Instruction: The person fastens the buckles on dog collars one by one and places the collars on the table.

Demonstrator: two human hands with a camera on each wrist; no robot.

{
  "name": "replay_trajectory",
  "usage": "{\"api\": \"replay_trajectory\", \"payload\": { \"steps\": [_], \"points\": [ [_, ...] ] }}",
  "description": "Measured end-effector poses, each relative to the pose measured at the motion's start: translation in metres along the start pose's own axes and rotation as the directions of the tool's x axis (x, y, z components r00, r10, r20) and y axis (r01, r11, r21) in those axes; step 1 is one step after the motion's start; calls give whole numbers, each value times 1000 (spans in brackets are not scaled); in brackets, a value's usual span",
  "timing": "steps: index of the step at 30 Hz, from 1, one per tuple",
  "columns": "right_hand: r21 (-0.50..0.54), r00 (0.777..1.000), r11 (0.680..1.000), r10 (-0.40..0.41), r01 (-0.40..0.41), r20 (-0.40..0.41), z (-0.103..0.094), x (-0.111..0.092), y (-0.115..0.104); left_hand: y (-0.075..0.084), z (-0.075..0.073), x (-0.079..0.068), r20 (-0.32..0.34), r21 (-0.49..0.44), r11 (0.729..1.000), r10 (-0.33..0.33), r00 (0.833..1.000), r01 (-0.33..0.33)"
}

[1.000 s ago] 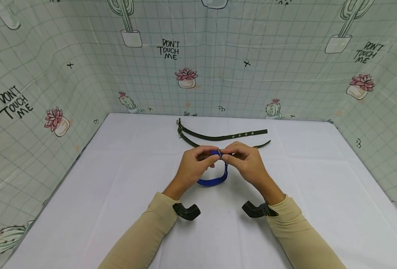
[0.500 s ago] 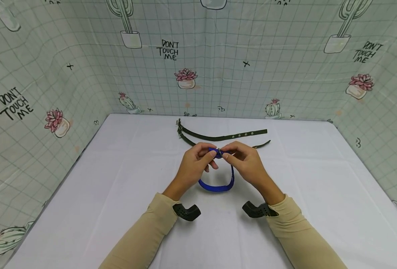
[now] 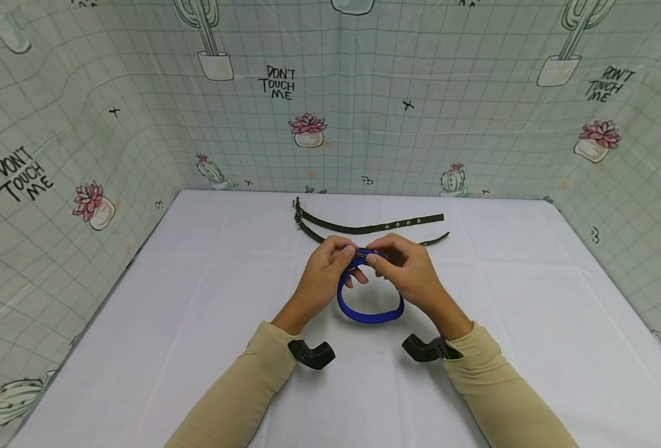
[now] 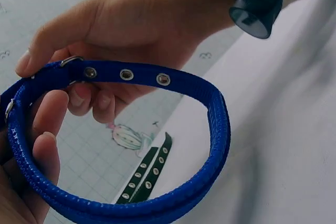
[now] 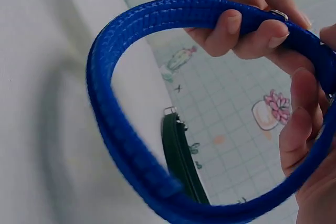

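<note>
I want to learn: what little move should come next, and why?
Perhaps gently draw the blue collar snugger through its metal loop, because the loop encircles it, the left hand and right hand pinch it, and three eyelets show alongside.

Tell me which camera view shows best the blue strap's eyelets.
The left wrist view: three eyelets face the camera, uncovered. The right wrist view shows the blue strap, but no eyelet clearly; in the head view, they are too small to tell.
</note>
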State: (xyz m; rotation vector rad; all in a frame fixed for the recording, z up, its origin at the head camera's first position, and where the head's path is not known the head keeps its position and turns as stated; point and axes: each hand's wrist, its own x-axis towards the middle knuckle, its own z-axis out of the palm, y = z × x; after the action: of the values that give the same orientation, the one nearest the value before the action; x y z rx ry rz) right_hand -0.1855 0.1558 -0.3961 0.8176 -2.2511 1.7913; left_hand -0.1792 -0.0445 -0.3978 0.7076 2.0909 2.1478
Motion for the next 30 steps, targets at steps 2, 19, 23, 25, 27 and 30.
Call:
{"api": "replay_trajectory", "payload": {
  "steps": [2,19,23,25,27,30],
  "points": [
    [20,1000,1000,17,-17,-10,1,0,0,0,0,-1,-16,-16,1000,-1,1000,1],
    [204,994,976,86,-73,-60,12,-2,1,-4,7,-2,-183,-102,984,123,975,-143],
    [230,994,970,94,-80,-51,13,-2,2,-3,6,-1,-206,-137,979,120,971,-150],
    [239,994,967,99,-84,-54,13,-2,2,-3,6,-1,-214,-146,979,109,971,-142],
    [240,993,967,102,-84,-62,13,-3,2,-4,6,-1,-216,-148,980,101,971,-135],
    [235,991,968,103,-82,-80,13,-3,1,-5,6,0,-226,-147,980,96,969,-132]
  ]
}}
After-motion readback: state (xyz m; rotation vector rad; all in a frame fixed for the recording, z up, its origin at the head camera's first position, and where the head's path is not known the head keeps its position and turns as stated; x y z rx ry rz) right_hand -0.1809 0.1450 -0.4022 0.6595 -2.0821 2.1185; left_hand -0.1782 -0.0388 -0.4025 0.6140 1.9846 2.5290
